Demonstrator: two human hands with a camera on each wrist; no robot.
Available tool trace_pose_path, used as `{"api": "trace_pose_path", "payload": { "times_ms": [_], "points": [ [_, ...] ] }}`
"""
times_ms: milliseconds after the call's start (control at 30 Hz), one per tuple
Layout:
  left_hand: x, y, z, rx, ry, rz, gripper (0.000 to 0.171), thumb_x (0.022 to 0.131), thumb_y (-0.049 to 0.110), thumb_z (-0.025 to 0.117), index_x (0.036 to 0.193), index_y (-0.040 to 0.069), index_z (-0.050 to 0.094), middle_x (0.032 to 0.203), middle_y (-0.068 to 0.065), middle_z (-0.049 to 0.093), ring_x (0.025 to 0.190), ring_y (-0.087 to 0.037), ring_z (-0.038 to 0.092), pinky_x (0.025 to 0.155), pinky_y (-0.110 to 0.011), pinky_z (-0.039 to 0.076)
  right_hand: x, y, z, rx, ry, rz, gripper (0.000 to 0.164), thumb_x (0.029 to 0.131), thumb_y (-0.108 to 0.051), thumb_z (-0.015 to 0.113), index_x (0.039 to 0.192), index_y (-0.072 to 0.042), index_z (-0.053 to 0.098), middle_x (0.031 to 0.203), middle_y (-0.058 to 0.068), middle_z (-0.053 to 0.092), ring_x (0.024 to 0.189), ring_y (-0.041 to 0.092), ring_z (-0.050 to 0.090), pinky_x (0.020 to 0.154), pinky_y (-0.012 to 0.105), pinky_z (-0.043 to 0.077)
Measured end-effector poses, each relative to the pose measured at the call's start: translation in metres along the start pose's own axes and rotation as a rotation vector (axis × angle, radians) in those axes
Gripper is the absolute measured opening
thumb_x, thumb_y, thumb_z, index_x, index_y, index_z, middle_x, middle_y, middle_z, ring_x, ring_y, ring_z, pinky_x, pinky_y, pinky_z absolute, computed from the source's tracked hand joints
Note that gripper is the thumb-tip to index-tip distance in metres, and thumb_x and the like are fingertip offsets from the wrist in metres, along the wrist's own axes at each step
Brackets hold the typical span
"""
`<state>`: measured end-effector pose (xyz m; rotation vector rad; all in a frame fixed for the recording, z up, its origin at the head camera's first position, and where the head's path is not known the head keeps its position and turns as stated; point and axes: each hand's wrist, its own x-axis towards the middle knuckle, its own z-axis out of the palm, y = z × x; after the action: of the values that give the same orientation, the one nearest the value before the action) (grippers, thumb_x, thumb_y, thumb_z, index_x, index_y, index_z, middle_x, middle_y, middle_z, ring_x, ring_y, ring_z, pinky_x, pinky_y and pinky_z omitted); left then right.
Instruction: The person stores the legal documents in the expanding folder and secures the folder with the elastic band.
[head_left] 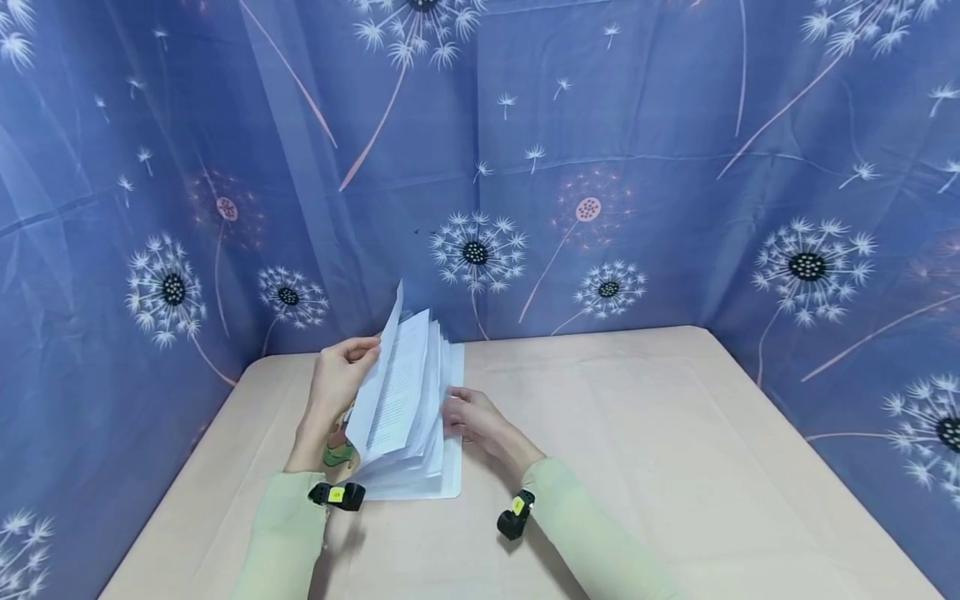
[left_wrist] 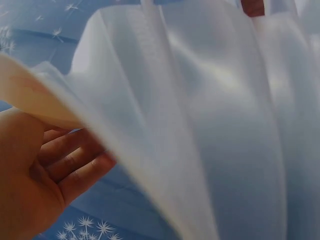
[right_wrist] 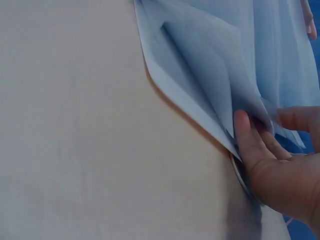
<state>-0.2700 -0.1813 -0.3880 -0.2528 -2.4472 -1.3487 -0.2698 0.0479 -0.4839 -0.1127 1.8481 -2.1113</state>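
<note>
A folder [head_left: 401, 392] of glossy translucent sleeves, some with printed sheets inside, lies partly open on the table in the head view. Its left cover, with a green and brown picture [head_left: 339, 455] on the outside, is raised. My left hand [head_left: 339, 375] holds that cover at its upper left edge, thumb on the inner side; in the left wrist view its fingers lie behind the cover [left_wrist: 45, 97]. At the opposite edge, my right hand [head_left: 480, 421] pinches some fanned-out sleeves. The right wrist view shows its fingertips among the sleeves [right_wrist: 200, 65], partly hidden by them.
A pale beige cloth covers the table [head_left: 637, 467]. Blue curtains [head_left: 525, 125] with a dandelion print hang along the back and both sides. Each wrist carries a small black camera, one on the left [head_left: 337, 496] and one on the right [head_left: 515, 515].
</note>
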Motion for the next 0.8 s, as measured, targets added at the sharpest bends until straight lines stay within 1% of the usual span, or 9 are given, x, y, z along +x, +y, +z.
{"api": "trace_pose_path", "payload": {
  "times_ms": [133, 233, 267, 367, 467, 533, 600, 700, 800],
  "points": [
    [-0.0003, -0.0003, 0.0006, -0.002, -0.006, -0.014, 0.028, 0.098, 0.028, 0.063, 0.119, 0.011, 0.073, 0.104, -0.011, 0.076, 0.086, -0.02, 0.069, 0.072, -0.023, 0.05, -0.0014, 0.0008, 0.0015, 0.044, -0.021, 0.015, 0.067, 0.091, -0.006, 0.052, 0.151, 0.011, 0.026, 0.101, 0.008, 0.058, 0.079, 0.011, 0.062, 0.074, 0.027, 0.057],
    [0.0006, -0.0008, 0.0001, -0.006, -0.004, -0.016, 0.028, 0.098, 0.027, 0.063, 0.119, 0.011, 0.073, 0.104, -0.012, 0.076, 0.081, -0.016, 0.068, 0.071, -0.023, 0.05, -0.0034, 0.0009, 0.0019, 0.043, -0.034, 0.007, 0.061, 0.094, -0.006, 0.051, 0.148, 0.012, 0.029, 0.11, 0.013, 0.06, 0.084, 0.013, 0.063, 0.074, 0.027, 0.057],
    [0.001, -0.001, -0.0001, -0.006, 0.0, -0.016, 0.028, 0.098, 0.026, 0.063, 0.119, 0.012, 0.073, 0.104, -0.011, 0.076, 0.077, -0.014, 0.067, 0.069, -0.022, 0.049, -0.004, 0.0009, 0.002, 0.037, -0.037, 0.006, 0.06, 0.094, -0.007, 0.051, 0.147, 0.012, 0.03, 0.111, 0.014, 0.06, 0.085, 0.013, 0.063, 0.073, 0.027, 0.056],
    [0.0016, -0.0006, -0.0007, -0.002, 0.002, -0.012, 0.028, 0.098, 0.027, 0.063, 0.119, 0.011, 0.073, 0.104, -0.011, 0.076, 0.073, -0.012, 0.065, 0.067, -0.024, 0.049, -0.0052, 0.0008, 0.002, 0.002, -0.057, -0.005, 0.057, 0.095, -0.008, 0.051, 0.146, 0.012, 0.033, 0.114, 0.014, 0.06, 0.085, 0.013, 0.062, 0.074, 0.027, 0.056],
    [0.0011, -0.0004, -0.0001, 0.0, 0.001, -0.021, 0.027, 0.098, 0.027, 0.063, 0.119, 0.012, 0.073, 0.104, -0.01, 0.076, 0.076, -0.013, 0.066, 0.067, -0.025, 0.05, -0.0056, 0.0011, 0.0028, -0.034, -0.093, -0.001, 0.057, 0.092, -0.006, 0.052, 0.145, 0.01, 0.039, 0.115, 0.011, 0.062, 0.088, 0.012, 0.062, 0.077, 0.027, 0.055],
    [0.0007, -0.0007, 0.0006, 0.0, 0.001, -0.024, 0.027, 0.098, 0.027, 0.062, 0.119, 0.013, 0.073, 0.104, -0.01, 0.076, 0.083, -0.014, 0.068, 0.071, -0.025, 0.051, -0.0058, 0.0016, 0.0039, -0.054, -0.12, -0.005, 0.056, 0.089, -0.004, 0.051, 0.144, 0.007, 0.043, 0.116, 0.01, 0.065, 0.09, 0.011, 0.063, 0.078, 0.027, 0.055],
    [0.0004, -0.0011, 0.0015, -0.005, 0.002, -0.026, 0.027, 0.098, 0.027, 0.063, 0.119, 0.013, 0.073, 0.104, -0.01, 0.076, 0.086, -0.017, 0.069, 0.073, -0.026, 0.051, -0.006, 0.0023, 0.0048, -0.059, -0.141, -0.009, 0.055, 0.088, -0.002, 0.051, 0.142, 0.005, 0.047, 0.117, 0.01, 0.066, 0.091, 0.011, 0.063, 0.078, 0.026, 0.054],
    [0.0004, -0.002, 0.0029, -0.012, -0.004, -0.023, 0.027, 0.098, 0.028, 0.062, 0.119, 0.014, 0.073, 0.105, -0.01, 0.076, 0.09, -0.02, 0.069, 0.074, -0.025, 0.051, -0.0067, 0.0033, 0.0054, -0.062, -0.13, -0.015, 0.055, 0.088, -0.002, 0.051, 0.142, 0.005, 0.048, 0.12, 0.011, 0.066, 0.092, 0.012, 0.063, 0.079, 0.026, 0.053],
    [0.0004, -0.0023, 0.0044, -0.027, -0.027, -0.023, 0.028, 0.098, 0.029, 0.063, 0.12, 0.013, 0.072, 0.106, -0.011, 0.076, 0.094, -0.022, 0.07, 0.075, -0.026, 0.052, -0.0086, 0.004, 0.0042, -0.061, -0.076, -0.026, 0.057, 0.089, -0.002, 0.052, 0.144, 0.008, 0.042, 0.125, 0.016, 0.063, 0.095, 0.013, 0.063, 0.084, 0.031, 0.056]
  ]
}}
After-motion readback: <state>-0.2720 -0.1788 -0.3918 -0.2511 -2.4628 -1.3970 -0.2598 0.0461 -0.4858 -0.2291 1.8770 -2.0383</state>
